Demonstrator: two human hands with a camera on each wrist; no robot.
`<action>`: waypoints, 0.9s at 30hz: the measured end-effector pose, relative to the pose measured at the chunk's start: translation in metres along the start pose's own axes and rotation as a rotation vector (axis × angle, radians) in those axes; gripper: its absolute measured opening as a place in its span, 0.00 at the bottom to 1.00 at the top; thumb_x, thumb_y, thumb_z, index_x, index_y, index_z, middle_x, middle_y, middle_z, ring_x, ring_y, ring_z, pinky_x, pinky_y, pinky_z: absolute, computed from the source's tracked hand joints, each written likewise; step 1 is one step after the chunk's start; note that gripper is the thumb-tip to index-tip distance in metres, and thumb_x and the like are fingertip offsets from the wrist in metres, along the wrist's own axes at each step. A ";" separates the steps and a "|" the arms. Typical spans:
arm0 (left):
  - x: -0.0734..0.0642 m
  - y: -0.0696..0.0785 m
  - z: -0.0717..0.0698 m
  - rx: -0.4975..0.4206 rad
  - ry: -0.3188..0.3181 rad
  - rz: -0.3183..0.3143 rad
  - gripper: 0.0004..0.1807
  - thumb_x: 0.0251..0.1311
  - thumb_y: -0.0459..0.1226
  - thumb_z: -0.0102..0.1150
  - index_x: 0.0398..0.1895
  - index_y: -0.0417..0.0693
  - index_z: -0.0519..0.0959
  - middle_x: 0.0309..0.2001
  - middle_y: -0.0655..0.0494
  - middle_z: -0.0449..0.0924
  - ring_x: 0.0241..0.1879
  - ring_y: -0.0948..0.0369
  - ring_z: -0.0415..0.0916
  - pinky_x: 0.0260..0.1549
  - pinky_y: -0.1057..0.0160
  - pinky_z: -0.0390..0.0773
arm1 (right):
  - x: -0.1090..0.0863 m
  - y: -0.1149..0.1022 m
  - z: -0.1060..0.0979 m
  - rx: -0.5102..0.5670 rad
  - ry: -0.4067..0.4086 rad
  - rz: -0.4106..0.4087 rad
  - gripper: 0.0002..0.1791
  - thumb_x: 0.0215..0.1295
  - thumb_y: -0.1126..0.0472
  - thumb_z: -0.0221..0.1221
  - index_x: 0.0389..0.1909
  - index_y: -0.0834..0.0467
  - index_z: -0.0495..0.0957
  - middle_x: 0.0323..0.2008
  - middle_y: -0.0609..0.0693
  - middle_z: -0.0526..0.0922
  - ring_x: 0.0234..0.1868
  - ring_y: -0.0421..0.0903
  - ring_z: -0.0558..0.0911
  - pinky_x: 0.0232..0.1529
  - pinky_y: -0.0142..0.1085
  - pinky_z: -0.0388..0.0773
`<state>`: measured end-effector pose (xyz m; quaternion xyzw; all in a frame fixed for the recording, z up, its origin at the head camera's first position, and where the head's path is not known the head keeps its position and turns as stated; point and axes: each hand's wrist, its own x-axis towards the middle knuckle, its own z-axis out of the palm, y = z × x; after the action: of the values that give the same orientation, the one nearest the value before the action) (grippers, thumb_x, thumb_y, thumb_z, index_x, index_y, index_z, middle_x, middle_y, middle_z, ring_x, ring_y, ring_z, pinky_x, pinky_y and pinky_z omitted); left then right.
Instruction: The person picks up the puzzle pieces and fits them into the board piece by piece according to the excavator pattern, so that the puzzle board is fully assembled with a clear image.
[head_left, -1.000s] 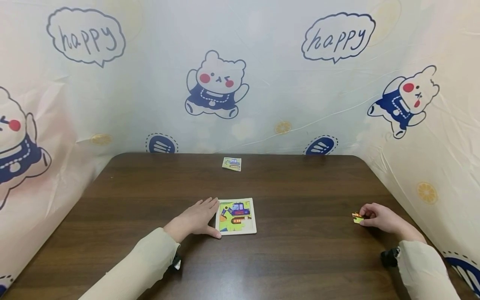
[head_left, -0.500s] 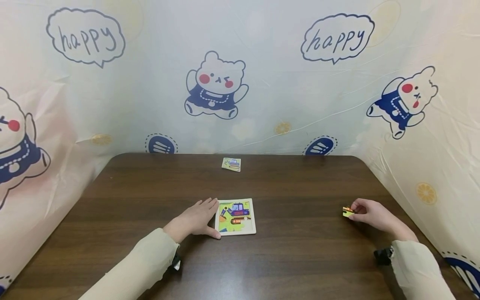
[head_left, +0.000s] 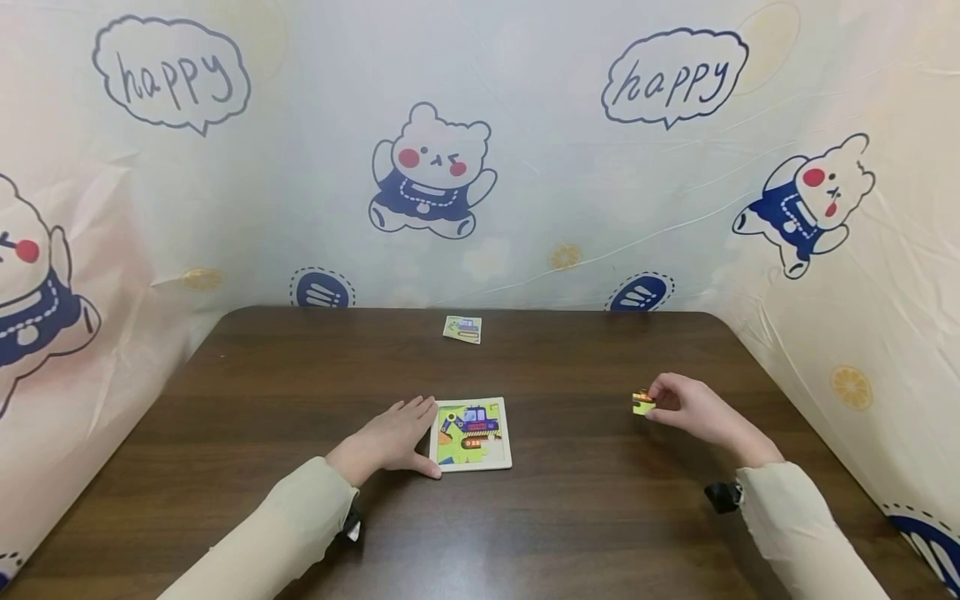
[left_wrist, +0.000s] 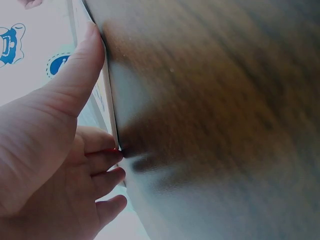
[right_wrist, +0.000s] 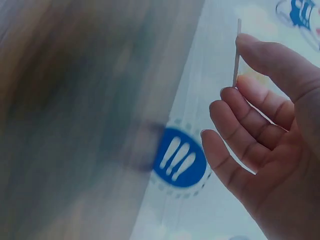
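A square jigsaw puzzle (head_left: 471,429) in a white frame lies at the middle of the table, its picture a purple excavator on lime green. At its lower right a pale gap shows among the pieces. My left hand (head_left: 388,440) touches the frame's left edge, fingers and thumb spread along it. Off to the right, my right hand (head_left: 693,410) pinches a small yellow-green puzzle piece (head_left: 642,403) between thumb and fingers, above the table. In the right wrist view the piece (right_wrist: 237,52) appears edge-on as a thin slab.
A small card (head_left: 462,329) printed with a similar excavator lies near the far edge of the dark wooden table (head_left: 300,358). Behind and at both sides hangs a pale curtain (head_left: 525,167) with cartoon bears. Black wrist cameras sit at both sleeves.
My right hand has moved left and slightly away from me, carrying the puzzle piece from the right side toward the framed puzzle. The left hand and frame have stayed put.
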<state>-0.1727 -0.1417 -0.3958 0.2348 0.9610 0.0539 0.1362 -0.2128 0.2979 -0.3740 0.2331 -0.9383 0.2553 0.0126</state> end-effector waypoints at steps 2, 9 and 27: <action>0.000 0.000 0.000 0.000 -0.002 0.002 0.54 0.45 0.60 0.62 0.67 0.31 0.56 0.68 0.40 0.52 0.67 0.47 0.48 0.63 0.50 0.50 | 0.006 -0.008 0.005 0.003 0.001 -0.037 0.12 0.48 0.65 0.69 0.30 0.58 0.74 0.29 0.45 0.76 0.31 0.45 0.76 0.33 0.41 0.76; -0.001 0.001 -0.002 -0.007 -0.003 -0.001 0.55 0.44 0.61 0.63 0.66 0.31 0.56 0.68 0.40 0.53 0.67 0.47 0.48 0.63 0.49 0.50 | 0.024 -0.042 0.022 0.024 -0.022 -0.141 0.11 0.49 0.64 0.69 0.30 0.57 0.75 0.30 0.44 0.77 0.33 0.49 0.77 0.37 0.46 0.76; 0.000 0.001 -0.001 0.011 -0.008 0.003 0.55 0.45 0.60 0.62 0.66 0.31 0.56 0.68 0.40 0.52 0.67 0.47 0.48 0.63 0.49 0.49 | 0.049 -0.109 0.080 -0.010 -0.097 -0.297 0.12 0.50 0.57 0.69 0.31 0.52 0.75 0.30 0.40 0.75 0.32 0.41 0.75 0.37 0.33 0.75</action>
<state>-0.1728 -0.1413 -0.3944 0.2374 0.9603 0.0481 0.1386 -0.2006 0.1544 -0.3850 0.3812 -0.8943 0.2342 0.0061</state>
